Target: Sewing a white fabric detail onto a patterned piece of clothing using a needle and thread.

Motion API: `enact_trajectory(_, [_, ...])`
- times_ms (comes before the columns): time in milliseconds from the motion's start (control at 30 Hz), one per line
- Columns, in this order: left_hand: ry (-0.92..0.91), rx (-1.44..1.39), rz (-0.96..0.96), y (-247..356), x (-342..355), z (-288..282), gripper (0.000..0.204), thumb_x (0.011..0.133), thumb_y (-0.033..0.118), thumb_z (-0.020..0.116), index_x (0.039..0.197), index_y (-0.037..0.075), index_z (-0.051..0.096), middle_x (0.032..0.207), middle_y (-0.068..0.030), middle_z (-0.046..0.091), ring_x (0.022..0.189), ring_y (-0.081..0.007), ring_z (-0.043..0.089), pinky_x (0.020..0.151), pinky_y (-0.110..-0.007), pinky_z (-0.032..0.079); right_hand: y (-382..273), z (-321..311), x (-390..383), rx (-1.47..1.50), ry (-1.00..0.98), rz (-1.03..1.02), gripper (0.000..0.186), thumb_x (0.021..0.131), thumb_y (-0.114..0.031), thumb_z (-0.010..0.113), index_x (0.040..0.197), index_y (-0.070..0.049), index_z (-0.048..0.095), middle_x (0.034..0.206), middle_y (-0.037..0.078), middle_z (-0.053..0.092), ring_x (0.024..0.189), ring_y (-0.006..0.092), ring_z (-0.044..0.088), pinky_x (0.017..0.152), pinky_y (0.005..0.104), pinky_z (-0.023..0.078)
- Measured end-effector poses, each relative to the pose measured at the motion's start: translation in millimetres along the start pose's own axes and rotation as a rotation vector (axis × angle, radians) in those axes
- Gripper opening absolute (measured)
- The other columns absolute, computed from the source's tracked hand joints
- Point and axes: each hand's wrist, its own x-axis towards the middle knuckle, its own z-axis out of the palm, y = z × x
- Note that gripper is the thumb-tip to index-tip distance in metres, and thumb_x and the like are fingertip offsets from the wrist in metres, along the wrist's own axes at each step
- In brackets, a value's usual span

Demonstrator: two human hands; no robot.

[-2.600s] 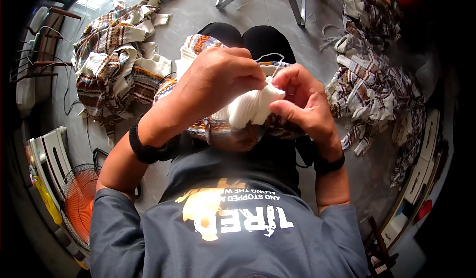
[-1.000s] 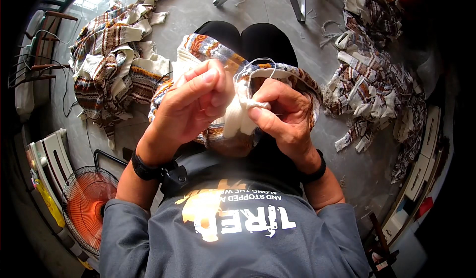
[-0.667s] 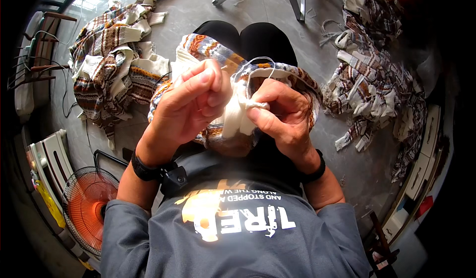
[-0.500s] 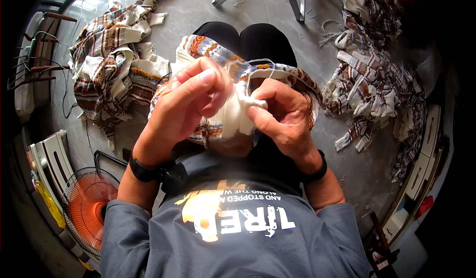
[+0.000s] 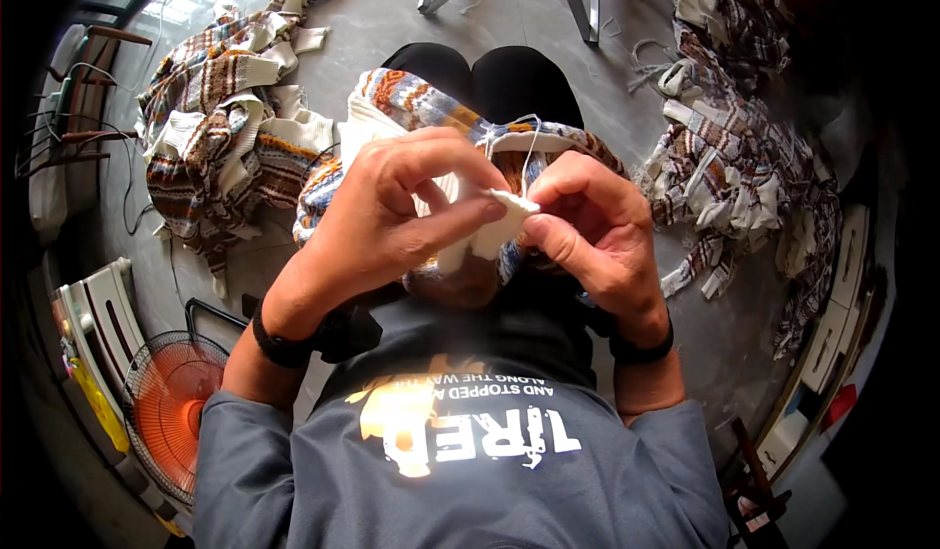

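Observation:
A patterned knit sweater point(image 5: 416, 98) in orange, blue, brown and white lies bunched across my lap. Its white ribbed edge point(image 5: 511, 218) is stretched between my two hands. My left hand point(image 5: 411, 196) pinches one end of that edge between thumb and forefinger. The other end is pinched by my right hand point(image 5: 597, 221), thumb and forefinger together. A loop of white yarn point(image 5: 534, 143) rises from the knit just beyond my right fingertips and comes down toward them. Whether a needle is in my fingers cannot be made out.
A heap of similar striped knits point(image 5: 220, 138) lies on the grey tiled floor at left, another pile point(image 5: 734, 167) at right. An orange fan point(image 5: 176, 412) stands at lower left. Metal legs point(image 5: 578, 0) stand beyond my knees, and a drawer unit point(image 5: 832, 304) is at far right.
My left hand has come in to the right and now pinches the ribbed edge. The right hand has shifted slightly rightward, and the edge is drawn out between them.

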Motion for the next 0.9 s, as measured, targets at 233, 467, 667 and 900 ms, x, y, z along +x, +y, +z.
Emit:
enact_trajectory(233, [0.027, 0.023, -0.021, 7, 1, 6, 0.013, 0.089, 0.013, 0.079, 0.098, 0.004, 0.076, 0.090, -0.0043, 0.072, 0.078, -0.0084, 0.068, 0.058, -0.022, 0.050, -6, 10, 4, -0.252, 0.111, -0.117, 0.011, 0.081, 0.003, 0.072, 0.086, -0.002, 0.063, 0.078, 0.006, 0.059, 0.063, 0.0141, 0.055, 0.057, 0.0286, 0.044])
enact_trajectory(467, [0.041, -0.019, -0.055, 3, -6, 7, 0.007, 0.090, 0.007, 0.079, 0.095, 0.003, 0.074, 0.093, -0.0020, 0.071, 0.080, -0.0062, 0.063, 0.063, -0.021, 0.047, -3, 8, 4, -0.195, 0.138, -0.125, 0.008, 0.082, 0.003, 0.066, 0.085, -0.003, 0.062, 0.073, 0.003, 0.055, 0.062, 0.0120, 0.052, 0.058, 0.0282, 0.043])
enact_trajectory(667, [0.053, -0.233, -0.170, -13, -5, 13, 0.008, 0.093, 0.008, 0.076, 0.098, 0.003, 0.074, 0.093, -0.0015, 0.071, 0.076, -0.0082, 0.064, 0.066, -0.023, 0.052, 7, 9, 3, -0.002, 0.120, 0.119, 0.008, 0.090, -0.002, 0.068, 0.085, -0.004, 0.062, 0.075, -0.006, 0.056, 0.071, 0.0034, 0.053, 0.063, 0.0229, 0.043])
enact_trajectory(900, [0.295, 0.023, 0.097, -11, -15, -6, 0.045, 0.089, 0.007, 0.079, 0.131, 0.008, 0.064, 0.136, -0.0099, 0.059, 0.117, -0.0182, 0.062, 0.084, -0.027, 0.061, -25, -47, 13, -0.024, 0.211, -0.100, 0.016, 0.095, 0.001, 0.067, 0.110, -0.002, 0.062, 0.093, 0.007, 0.068, 0.078, 0.0102, 0.067, 0.070, 0.0232, 0.056])
